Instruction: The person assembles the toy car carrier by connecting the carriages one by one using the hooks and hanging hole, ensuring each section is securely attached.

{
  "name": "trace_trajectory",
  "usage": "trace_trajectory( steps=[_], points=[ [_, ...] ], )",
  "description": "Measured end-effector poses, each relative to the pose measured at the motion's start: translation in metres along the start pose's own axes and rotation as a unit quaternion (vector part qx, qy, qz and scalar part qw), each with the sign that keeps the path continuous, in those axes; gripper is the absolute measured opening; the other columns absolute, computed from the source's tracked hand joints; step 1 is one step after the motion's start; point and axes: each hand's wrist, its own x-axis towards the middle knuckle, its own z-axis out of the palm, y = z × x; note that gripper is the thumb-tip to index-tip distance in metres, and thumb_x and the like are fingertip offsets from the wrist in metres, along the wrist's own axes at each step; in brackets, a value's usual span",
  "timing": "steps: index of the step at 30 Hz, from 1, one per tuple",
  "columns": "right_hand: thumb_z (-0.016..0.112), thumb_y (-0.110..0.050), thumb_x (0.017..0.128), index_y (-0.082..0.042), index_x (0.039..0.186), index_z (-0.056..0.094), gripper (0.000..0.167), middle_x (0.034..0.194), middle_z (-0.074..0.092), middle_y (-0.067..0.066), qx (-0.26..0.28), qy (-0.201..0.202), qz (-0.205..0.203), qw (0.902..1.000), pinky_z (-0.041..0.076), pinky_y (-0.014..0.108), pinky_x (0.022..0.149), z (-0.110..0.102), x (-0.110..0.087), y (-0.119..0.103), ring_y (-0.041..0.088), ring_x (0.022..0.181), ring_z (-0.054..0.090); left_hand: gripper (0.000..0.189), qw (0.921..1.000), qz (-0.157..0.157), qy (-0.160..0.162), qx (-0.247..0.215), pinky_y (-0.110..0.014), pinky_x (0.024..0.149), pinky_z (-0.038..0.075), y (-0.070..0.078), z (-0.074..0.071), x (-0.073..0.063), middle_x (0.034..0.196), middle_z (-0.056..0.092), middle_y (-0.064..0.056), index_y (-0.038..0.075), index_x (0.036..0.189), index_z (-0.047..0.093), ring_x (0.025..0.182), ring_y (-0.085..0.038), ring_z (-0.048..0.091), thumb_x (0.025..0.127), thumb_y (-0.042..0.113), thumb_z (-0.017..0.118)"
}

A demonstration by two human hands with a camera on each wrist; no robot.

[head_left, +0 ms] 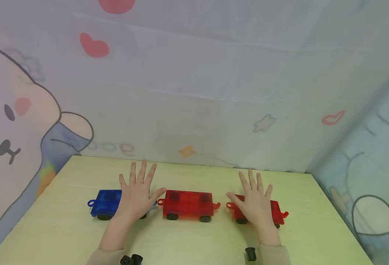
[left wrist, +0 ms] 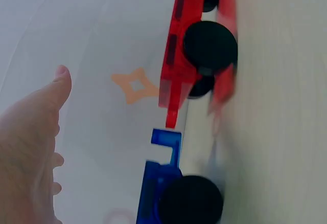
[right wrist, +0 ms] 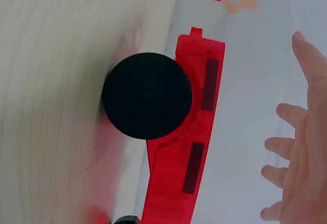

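Three translucent toy train cars with black wheels stand in a row on the table. Over the blue car (head_left: 106, 202) my left hand (head_left: 136, 193) is held with fingers spread, hiding its right part. A red car (head_left: 187, 204) stands in the middle, between the hands. My right hand (head_left: 255, 200), also spread and holding nothing, covers the middle of another red car (head_left: 276, 211). In the left wrist view, the blue hook (left wrist: 173, 144) lies close to the red car's loop end (left wrist: 172, 112). The right wrist view shows a gap between the two red cars.
The pale wooden table (head_left: 194, 243) ends at a printed cloth backdrop (head_left: 194, 73) with hearts, stars and a bear. More cloth hangs along the right side. Small black devices (head_left: 250, 254) sit by both cuffs.
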Motion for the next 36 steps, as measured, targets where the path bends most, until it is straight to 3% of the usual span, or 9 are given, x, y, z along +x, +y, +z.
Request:
trace_trajectory(
  steps=[6,10,16,24,31,36],
  points=[
    [0.057,-0.064,0.088,-0.017,0.156,0.027,0.088,0.163,0.017,0.018,0.015,-0.002,0.002,0.9999,0.008,0.077,0.109,-0.003,-0.001,0.004,0.047,0.148,0.01,0.086,0.9991,0.019,-0.015,-0.035,-0.071,0.115,0.0,0.013,0.003,0.005,0.164,0.008,-0.016,0.015,0.158,0.016,0.151,-0.04,-0.003,0.093,0.055,0.056],
    [0.057,-0.064,0.088,-0.015,0.156,0.026,0.09,0.163,0.017,0.018,0.023,-0.009,0.007,0.9997,0.008,0.075,0.111,-0.005,-0.002,0.006,0.046,0.148,0.01,0.089,0.9969,0.04,-0.018,-0.066,-0.062,0.12,0.006,0.023,0.009,0.008,0.165,0.009,-0.014,0.01,0.157,0.014,0.152,-0.036,0.001,0.092,0.054,0.057],
    [0.059,-0.061,0.088,-0.008,0.154,0.028,0.09,0.158,0.028,0.022,0.025,-0.004,0.005,0.9997,0.016,0.07,0.113,-0.005,-0.002,0.011,0.045,0.145,0.021,0.093,0.991,0.055,-0.023,-0.12,-0.055,0.122,0.013,0.039,0.019,0.012,0.165,0.011,-0.011,0.007,0.157,0.013,0.153,-0.031,0.006,0.091,0.055,0.058],
    [0.065,-0.052,0.089,0.005,0.151,0.027,0.092,0.154,0.033,0.026,0.064,-0.014,0.018,0.9977,0.027,0.057,0.116,-0.008,-0.002,0.016,0.044,0.142,0.031,0.093,0.9782,0.032,-0.028,-0.203,-0.058,0.115,0.029,0.058,0.036,0.011,0.161,0.024,-0.016,0.007,0.156,0.02,0.149,-0.036,0.022,0.088,0.048,0.068],
    [0.066,-0.053,0.088,0.003,0.152,0.026,0.094,0.154,0.031,0.027,0.103,-0.031,0.041,0.9934,0.034,0.059,0.112,-0.01,-0.003,0.029,0.045,0.142,0.03,0.103,0.9653,0.001,-0.046,-0.257,-0.057,0.112,0.034,0.069,0.049,0.011,0.161,0.024,-0.014,0.006,0.156,0.022,0.148,-0.035,0.024,0.079,0.042,0.08],
    [0.071,-0.048,0.086,0.003,0.151,0.029,0.092,0.153,0.033,0.027,0.128,-0.024,0.03,0.991,0.034,0.059,0.111,-0.008,-0.004,0.045,0.045,0.14,0.033,0.11,0.9553,-0.017,-0.062,-0.288,-0.057,0.111,0.036,0.074,0.054,0.01,0.162,0.022,-0.013,0.006,0.156,0.021,0.148,-0.036,0.025,0.073,0.039,0.086]
  ],
)
